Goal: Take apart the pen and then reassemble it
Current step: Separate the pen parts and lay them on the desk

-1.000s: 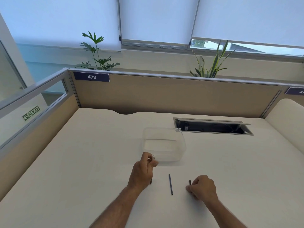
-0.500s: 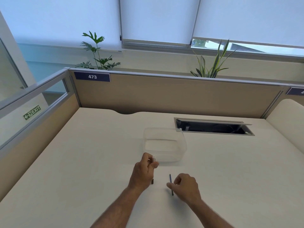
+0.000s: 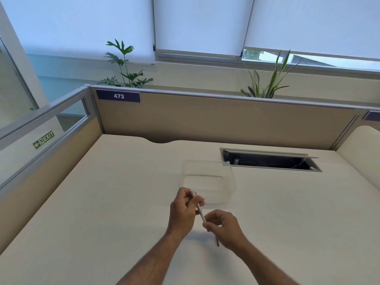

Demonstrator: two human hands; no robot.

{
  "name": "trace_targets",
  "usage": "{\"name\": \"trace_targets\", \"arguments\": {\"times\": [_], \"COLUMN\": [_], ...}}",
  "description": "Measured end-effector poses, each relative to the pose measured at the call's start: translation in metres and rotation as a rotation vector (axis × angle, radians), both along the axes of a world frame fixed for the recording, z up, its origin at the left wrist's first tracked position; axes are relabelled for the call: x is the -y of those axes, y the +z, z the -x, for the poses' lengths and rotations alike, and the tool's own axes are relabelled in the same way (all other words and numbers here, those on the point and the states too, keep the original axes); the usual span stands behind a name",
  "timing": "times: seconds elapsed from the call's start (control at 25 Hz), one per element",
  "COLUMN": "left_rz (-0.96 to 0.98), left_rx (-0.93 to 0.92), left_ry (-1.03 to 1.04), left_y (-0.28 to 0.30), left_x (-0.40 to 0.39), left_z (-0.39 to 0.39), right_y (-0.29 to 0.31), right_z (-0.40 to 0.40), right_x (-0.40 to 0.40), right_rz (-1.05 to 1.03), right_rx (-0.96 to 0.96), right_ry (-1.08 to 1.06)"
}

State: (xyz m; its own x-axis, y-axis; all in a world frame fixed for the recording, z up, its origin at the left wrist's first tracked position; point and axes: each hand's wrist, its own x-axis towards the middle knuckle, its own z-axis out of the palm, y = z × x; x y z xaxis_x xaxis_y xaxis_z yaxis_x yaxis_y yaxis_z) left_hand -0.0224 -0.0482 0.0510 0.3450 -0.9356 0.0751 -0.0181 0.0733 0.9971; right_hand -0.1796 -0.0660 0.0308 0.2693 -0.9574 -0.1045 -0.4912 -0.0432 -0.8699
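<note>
My left hand (image 3: 183, 211) pinches the clear pen barrel (image 3: 199, 208), which slants from its white top end down to the right. My right hand (image 3: 225, 230) is closed just below it, fingertips at the barrel's lower end. The thin dark refill (image 3: 217, 242) pokes out under my right palm; only its lower tip shows, and I cannot tell whether its upper end is inside the barrel. A small dark pen piece (image 3: 197, 212) shows beside my left fingers. Both hands hover low over the white desk (image 3: 107, 202).
A clear plastic container (image 3: 208, 182) stands just beyond my hands. An open cable slot (image 3: 269, 160) is cut into the desk at the back right. Beige partition panels (image 3: 205, 122) wall the desk at the back and left.
My right hand moved left from a small dark part to the refill, closed on it and came up to the barrel. My left hand tilted the barrel toward it.
</note>
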Motion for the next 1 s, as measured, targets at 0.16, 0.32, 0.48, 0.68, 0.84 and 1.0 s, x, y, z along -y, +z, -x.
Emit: {"name": "trace_targets", "arguments": {"times": [0.16, 0.32, 0.48, 0.68, 0.84, 1.0], "left_rz": [-0.078, -0.235, -0.381, -0.476, -0.500, -0.463], "left_rx": [-0.122, -0.144, -0.042, 0.273, 0.855, 1.202], "left_ry": [0.110, 0.091, -0.067, -0.160, -0.352, -0.452], "left_y": [0.000, -0.007, -0.017, -0.034, -0.044, -0.051], "left_x": [-0.001, 0.000, -0.005, -0.009, -0.010, -0.015], "left_z": [-0.002, -0.003, 0.003, 0.010, 0.006, 0.000], "right_y": [-0.001, 0.004, 0.006, 0.002, 0.004, 0.005], "right_z": [0.020, 0.029, 0.026, 0.014, 0.009, -0.004], "right_x": [0.004, 0.006, 0.007, 0.005, 0.006, 0.004], "right_rz": [-0.223, -0.482, -0.517, -0.354, -0.075, 0.183], "right_rx": [0.328, 0.839, 1.072, 0.957, 0.664, 0.289], "right_ry": [-0.094, -0.407, -0.553, -0.550, -0.435, -0.252]}}
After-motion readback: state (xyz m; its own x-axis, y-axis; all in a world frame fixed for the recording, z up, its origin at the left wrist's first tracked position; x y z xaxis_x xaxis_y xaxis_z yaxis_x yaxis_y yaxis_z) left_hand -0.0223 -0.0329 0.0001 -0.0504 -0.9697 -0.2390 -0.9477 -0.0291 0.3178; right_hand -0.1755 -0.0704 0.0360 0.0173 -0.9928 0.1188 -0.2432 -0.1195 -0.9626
